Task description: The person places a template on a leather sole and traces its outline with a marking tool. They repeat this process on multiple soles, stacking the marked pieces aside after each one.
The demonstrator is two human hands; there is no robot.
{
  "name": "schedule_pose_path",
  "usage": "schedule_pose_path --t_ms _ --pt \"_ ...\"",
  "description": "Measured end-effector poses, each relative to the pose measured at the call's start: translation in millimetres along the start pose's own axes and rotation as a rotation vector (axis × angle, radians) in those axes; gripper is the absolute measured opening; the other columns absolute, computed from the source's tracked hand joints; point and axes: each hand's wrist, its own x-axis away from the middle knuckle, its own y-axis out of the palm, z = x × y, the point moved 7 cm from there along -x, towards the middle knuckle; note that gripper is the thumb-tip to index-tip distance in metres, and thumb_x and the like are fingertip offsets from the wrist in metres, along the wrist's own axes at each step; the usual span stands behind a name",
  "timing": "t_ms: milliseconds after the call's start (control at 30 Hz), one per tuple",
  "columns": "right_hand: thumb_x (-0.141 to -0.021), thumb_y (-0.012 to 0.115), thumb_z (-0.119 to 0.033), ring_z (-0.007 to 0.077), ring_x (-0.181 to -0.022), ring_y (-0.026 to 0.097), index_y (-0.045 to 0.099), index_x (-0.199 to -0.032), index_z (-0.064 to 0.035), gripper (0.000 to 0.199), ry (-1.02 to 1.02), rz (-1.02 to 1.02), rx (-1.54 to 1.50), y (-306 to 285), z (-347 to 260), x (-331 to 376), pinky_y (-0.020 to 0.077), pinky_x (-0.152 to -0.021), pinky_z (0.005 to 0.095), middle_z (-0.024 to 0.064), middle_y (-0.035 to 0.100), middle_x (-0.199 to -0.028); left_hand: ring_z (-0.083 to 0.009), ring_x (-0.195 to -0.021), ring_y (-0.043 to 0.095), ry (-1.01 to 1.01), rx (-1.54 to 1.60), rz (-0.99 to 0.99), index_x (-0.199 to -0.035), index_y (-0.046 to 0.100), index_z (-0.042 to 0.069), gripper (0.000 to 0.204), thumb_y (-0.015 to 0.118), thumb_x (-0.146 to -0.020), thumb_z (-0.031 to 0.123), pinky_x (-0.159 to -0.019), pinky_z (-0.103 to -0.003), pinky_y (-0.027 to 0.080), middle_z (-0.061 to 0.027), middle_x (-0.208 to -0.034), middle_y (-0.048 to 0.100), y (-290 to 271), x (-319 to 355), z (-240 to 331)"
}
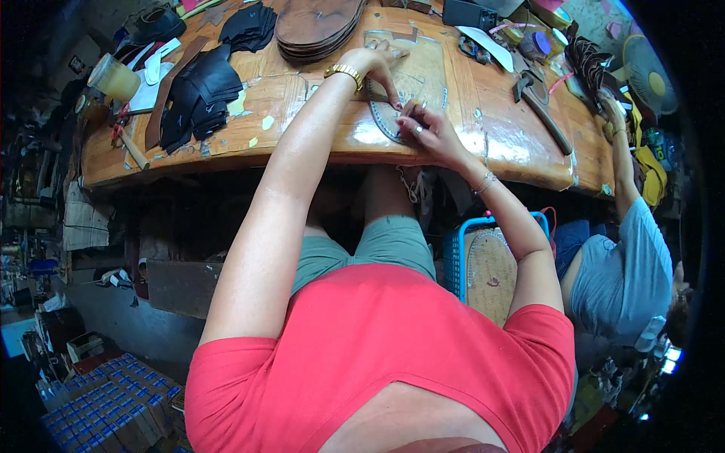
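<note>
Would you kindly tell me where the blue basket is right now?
In the head view, the blue basket is right of centre, below the front edge of the wooden table, between the green shorts and the co-worker's grey-blue shirt.

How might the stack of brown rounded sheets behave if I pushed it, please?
The brown stack could spread, since no binding shows along its edges. Its many layers suggest some heft, and its flat shape probably prevents rolling.

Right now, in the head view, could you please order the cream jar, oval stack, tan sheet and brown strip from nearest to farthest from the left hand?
1. Tan sheet, beneath the left hand
2. Oval stack, left
3. Brown strip, farther left
4. Cream jar, far left
</note>
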Motion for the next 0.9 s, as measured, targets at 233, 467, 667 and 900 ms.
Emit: schedule_pose_path --t_ms 233,467,667,900 --pt "-0.095 0.056 -0.012 0.0080 -0.069 0.053 0.057 -0.085 0.0001 0.015 0.011 -0.039 0.037 6.5 -2.2 -6.7 0.0443 -0.061 0.0265 0.0004 0.058 -0.076 -0.0356 -0.140 0.020 0.005 -0.027 0.031 -0.148 0.023 0.025 0.134 0.089 -0.035 0.053 -0.112 -0.045 0.025 -0.0211 -0.152 0.019 -4.2 4.4 2.2" --pt "-0.094 0.057 -0.013 0.0102 -0.071 0.056 0.058 -0.089 0.0020 0.016 -0.221 -0.099 0.326 15.1 -13.5 -7.6 0.0459 -0.066 0.0269 0.0040 0.060 -0.074 -0.0345 -0.139 0.023 0.015 -0.026 0.030 -0.147 0.026 0.026 0.131 0.089 -0.035 0.052 -0.112 -0.041 0.027 -0.0213 -0.151 0.021 -0.2 -1.6 -11.3" --pt "-0.090 0.061 -0.014 0.0209 -0.063 0.056 0.056 -0.089 -0.0001 0.015 0.156 -0.059 -0.104 5.8 10.0 -11.7 0.0454 -0.062 0.0327 0.0140 0.058 -0.071 -0.0347 -0.139 0.025 0.041 -0.006 0.046 -0.147 0.028 0.024 0.131 0.088 -0.034 0.053 -0.111 -0.041 0.028 -0.0220 -0.149 0.025 -3.2 -0.2 -0.1" --pt "-0.087 0.063 -0.011 0.0269 -0.064 0.054 0.056 -0.085 -0.0008 0.012 -0.326 -0.087 0.336 13.1 -22.6 -15.6 0.0445 -0.061 0.0346 0.0164 0.057 -0.071 -0.0358 -0.139 0.024 0.071 -0.019 0.016 -0.147 0.026 0.024 0.123 0.087 -0.042 0.045 -0.111 -0.040 0.027 -0.0230 -0.150 0.021 -8.9 6.3 3.8"
